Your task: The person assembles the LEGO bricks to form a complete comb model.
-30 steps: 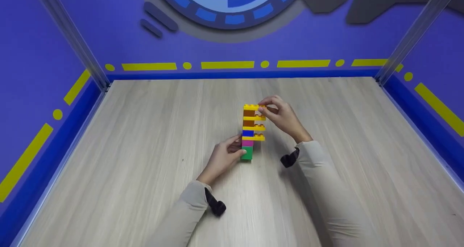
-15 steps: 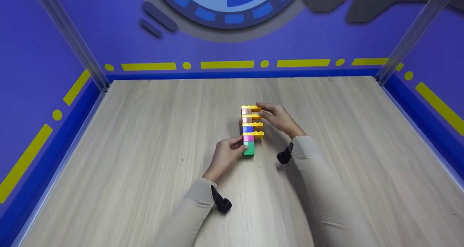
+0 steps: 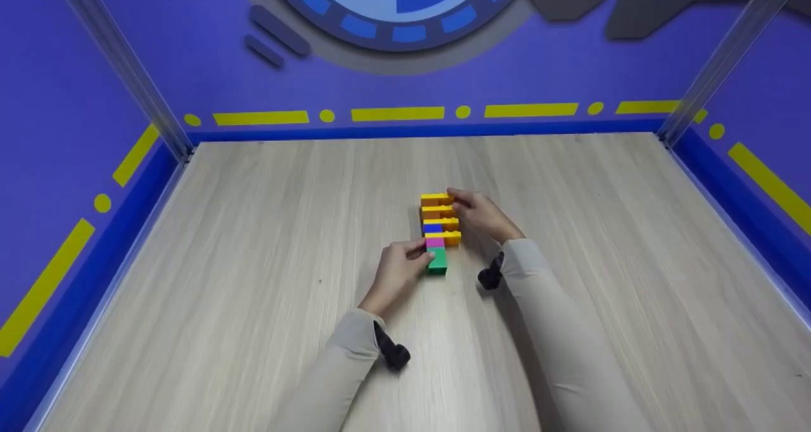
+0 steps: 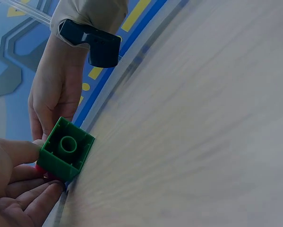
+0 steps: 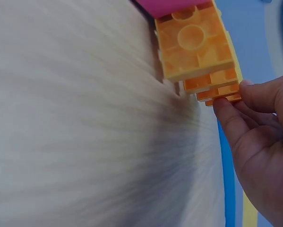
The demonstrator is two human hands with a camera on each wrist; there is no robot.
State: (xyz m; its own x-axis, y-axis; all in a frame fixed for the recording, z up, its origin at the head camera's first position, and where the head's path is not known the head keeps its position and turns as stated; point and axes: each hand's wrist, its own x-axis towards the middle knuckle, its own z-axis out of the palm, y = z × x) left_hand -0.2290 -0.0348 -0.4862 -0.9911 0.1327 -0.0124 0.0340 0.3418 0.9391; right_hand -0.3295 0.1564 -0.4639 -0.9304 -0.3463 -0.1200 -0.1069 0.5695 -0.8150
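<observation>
A stack of toy building bricks lies tipped over, its far end low toward the back of the table. At its near end is a green brick [image 3: 437, 261], its hollow underside facing the left wrist view. Beyond it come a pink brick [image 3: 434, 242], a blue brick [image 3: 432, 228] and orange-brown ones, with several yellow bricks [image 5: 194, 40] between them sticking out to the right. My left hand [image 3: 397, 270] grips the green end between thumb and fingers. With thumb and fingertips, my right hand [image 3: 485, 216] pinches the jutting ends of the farthest yellow bricks.
The stack is over a pale wood-grain table [image 3: 253, 261]. Blue-purple panels [image 3: 412, 90] with yellow markings wall in its back and sides. Each sleeve cuff carries a small black wrist camera [image 3: 396, 355].
The brick stack has tipped from standing toward lying, its top going down and away. My right hand has come lower and slightly left with it; my left hand keeps hold of the green end.
</observation>
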